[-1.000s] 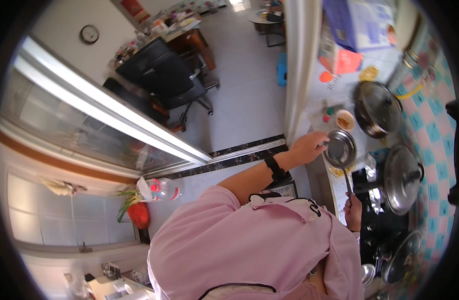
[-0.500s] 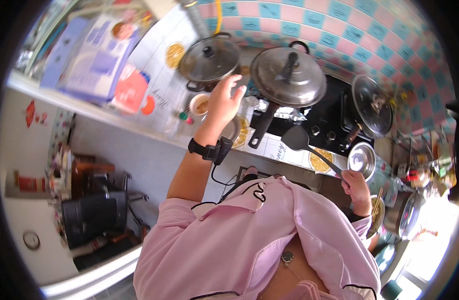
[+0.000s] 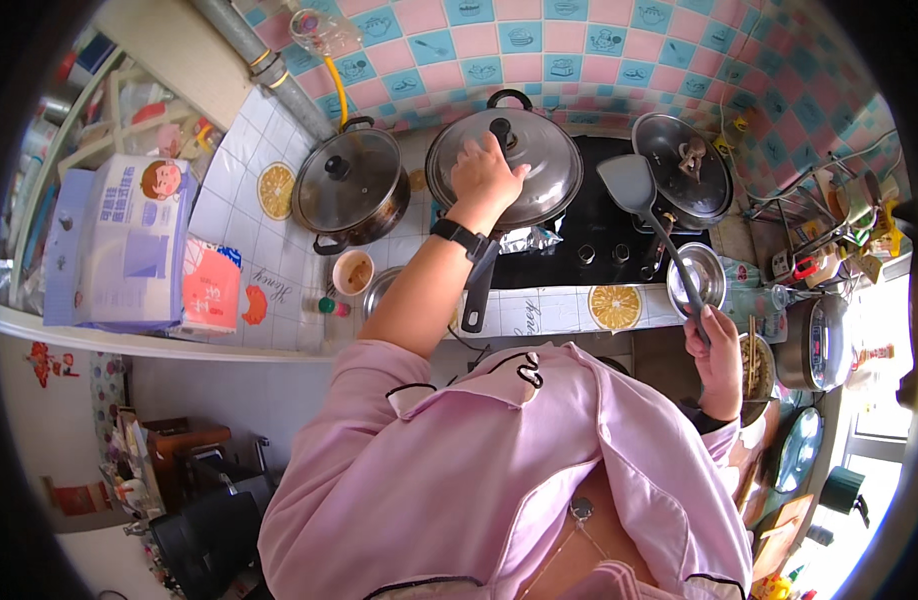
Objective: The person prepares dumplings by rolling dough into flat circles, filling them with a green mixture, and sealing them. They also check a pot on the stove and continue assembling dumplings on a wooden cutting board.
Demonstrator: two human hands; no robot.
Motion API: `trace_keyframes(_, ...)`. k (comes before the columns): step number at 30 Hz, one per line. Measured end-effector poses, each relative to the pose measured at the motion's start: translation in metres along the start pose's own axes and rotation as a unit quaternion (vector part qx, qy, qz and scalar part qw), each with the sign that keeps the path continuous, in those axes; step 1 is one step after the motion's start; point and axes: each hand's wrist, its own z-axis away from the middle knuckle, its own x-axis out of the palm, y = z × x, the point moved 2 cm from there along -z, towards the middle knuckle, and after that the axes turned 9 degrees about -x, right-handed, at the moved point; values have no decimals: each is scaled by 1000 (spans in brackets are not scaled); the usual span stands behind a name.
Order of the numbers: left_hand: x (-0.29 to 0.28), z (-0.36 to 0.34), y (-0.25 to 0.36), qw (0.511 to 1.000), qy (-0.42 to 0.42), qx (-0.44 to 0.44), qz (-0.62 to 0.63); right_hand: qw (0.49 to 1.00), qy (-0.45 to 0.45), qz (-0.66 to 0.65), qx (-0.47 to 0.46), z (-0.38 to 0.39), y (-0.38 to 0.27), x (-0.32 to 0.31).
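A white tiled counter (image 3: 239, 250) with orange-slice decals is running under the pink and blue checked wall. A black stove top (image 3: 599, 240) is sitting at its middle. At nine o'clock from the stove a dark lidded pot (image 3: 349, 190) is standing, and below it a small cup (image 3: 353, 271) is sitting on the tiles just beside a small steel bowl (image 3: 379, 290). Further out at nine o'clock a blue and white box (image 3: 119, 250) is lying, with a red packet (image 3: 211, 290) touching it. At four o'clock from the stove a steel bowl (image 3: 697, 280) is resting near the edge.
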Motion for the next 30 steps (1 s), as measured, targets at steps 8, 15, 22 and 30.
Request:
trace_keyframes(8,33,-26,2,992,-105,-62,31,998,52,-21,-24,-17,18,18)
trace_keyframes(15,14,-30,-32,991,39,-63,116,985,54,136,-87,-51,11,23)
trace_keyframes(22,-25,4,-108,627,-49,-75,774,870,31,456,-184,-119,-12,83)
trace_keyframes(30,-27,59,-167,336,-169,-55,925,635,-77,731,-235,-200,-27,166)
